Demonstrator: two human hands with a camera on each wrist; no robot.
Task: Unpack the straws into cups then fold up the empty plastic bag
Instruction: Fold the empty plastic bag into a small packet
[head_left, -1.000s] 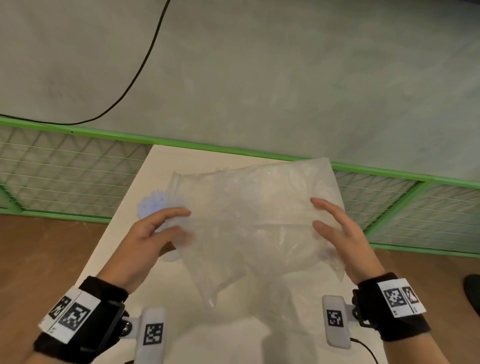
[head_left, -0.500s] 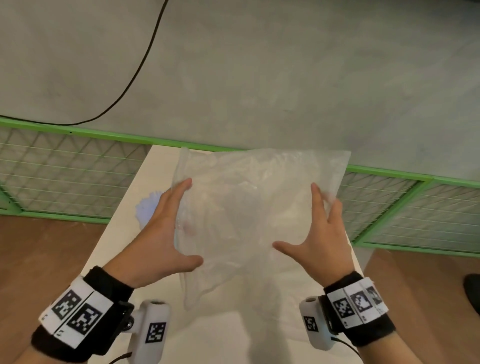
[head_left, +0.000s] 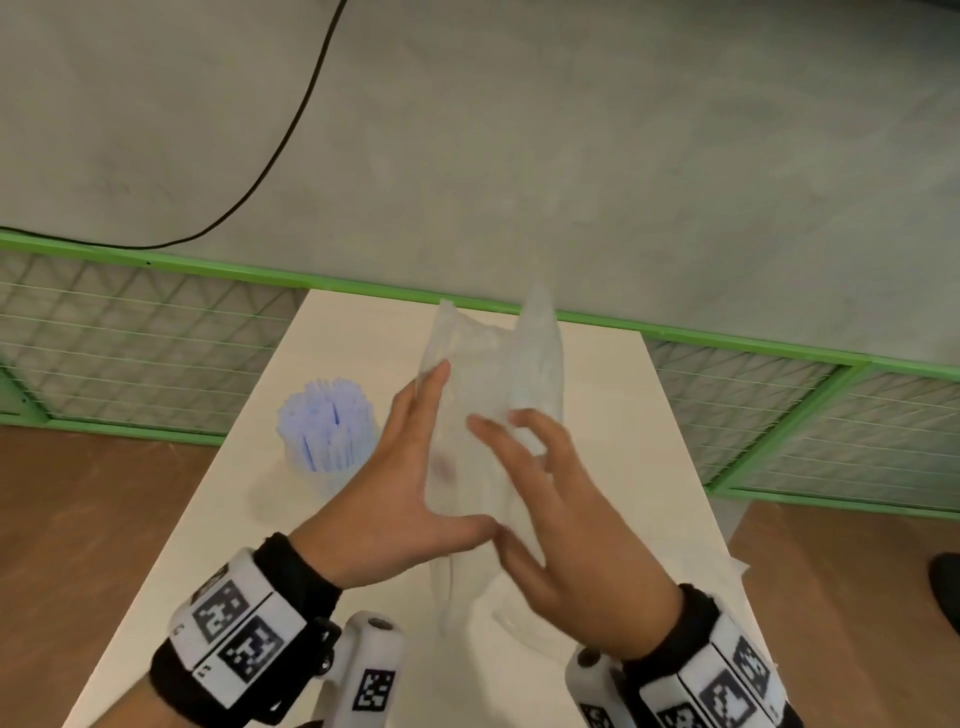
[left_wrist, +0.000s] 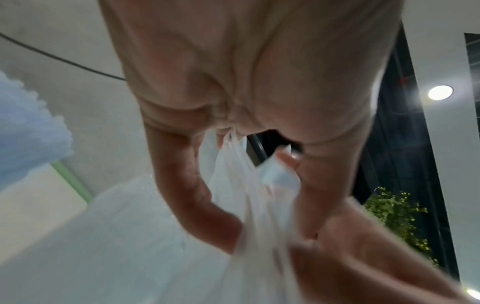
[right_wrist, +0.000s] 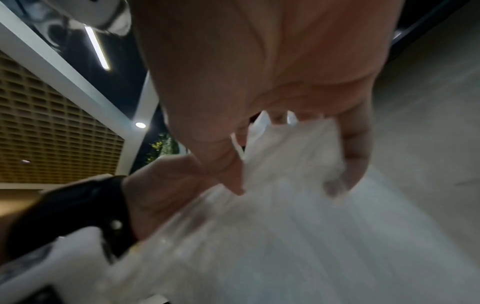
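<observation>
The empty clear plastic bag (head_left: 498, 374) is gathered upright between my two hands above the white table (head_left: 363, 338). My left hand (head_left: 447, 457) holds its left side, fingers long against the plastic and thumb underneath. My right hand (head_left: 524, 483) grips the right side with curled fingers, and the two thumbs meet low down. In the left wrist view the bag (left_wrist: 249, 205) runs between thumb and fingers. The right wrist view shows the bag (right_wrist: 291, 160) bunched inside curled fingers. A clear cup full of pale blue straws (head_left: 330, 426) stands to the left, a blue blur (left_wrist: 26, 127) in the left wrist view.
A green-framed mesh fence (head_left: 130, 343) runs behind the table on both sides. A black cable (head_left: 291, 130) lies on the grey floor beyond it. Brown floor flanks the table, with a dark shoe (head_left: 945, 587) at the right edge.
My hands have swung together from wide apart, bringing the bag's two side edges toward each other so that the flat sheet is now doubled and narrow. The cup of straws is uncovered.
</observation>
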